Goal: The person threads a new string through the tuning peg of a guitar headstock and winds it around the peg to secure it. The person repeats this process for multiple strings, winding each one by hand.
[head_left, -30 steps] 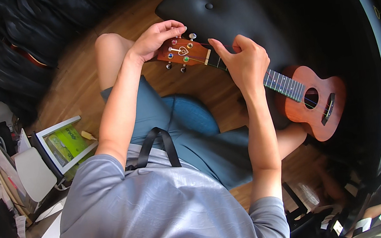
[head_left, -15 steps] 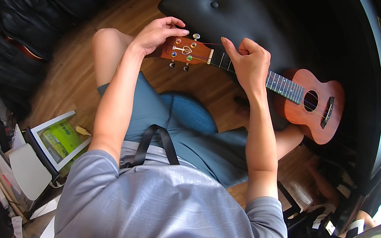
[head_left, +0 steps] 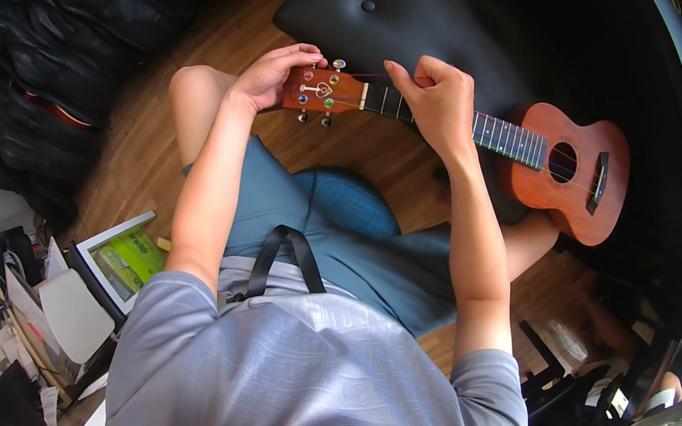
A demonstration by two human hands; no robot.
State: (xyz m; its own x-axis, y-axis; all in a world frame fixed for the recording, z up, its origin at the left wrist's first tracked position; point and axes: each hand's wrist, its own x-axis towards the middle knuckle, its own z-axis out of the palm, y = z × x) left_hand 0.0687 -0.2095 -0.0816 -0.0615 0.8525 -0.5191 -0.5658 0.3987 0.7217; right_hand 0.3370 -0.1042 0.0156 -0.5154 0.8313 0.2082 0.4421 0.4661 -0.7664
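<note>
A brown ukulele [head_left: 549, 202] lies slantwise in front of me, its body at the right and its headstock [head_left: 294, 88] toward the left. My left hand [head_left: 271, 79] is at the far edge of the headstock, fingers curled over a tuning peg that they hide. Beside those fingertips another silver tuning peg [head_left: 338, 63] shows, and two more stick out on the near side. Over the neck, my right hand [head_left: 444, 103] is closed with the thumb raised. A thin reddish string [head_left: 368, 75] runs from the headstock to it, lifted off the fretboard [head_left: 386, 102].
A black cushioned seat [head_left: 380, 10] lies beyond the neck, and the ukulele body rests near its right part. Below is a round blue stool [head_left: 353, 202] on the wooden floor [head_left: 158, 126]. At left stand a white-framed drawer [head_left: 125, 227] with a green packet and a cluttered shelf.
The fingers of my left hand have curled closer around the peg. My right hand stays closed on the string. The whole view has shifted slightly.
</note>
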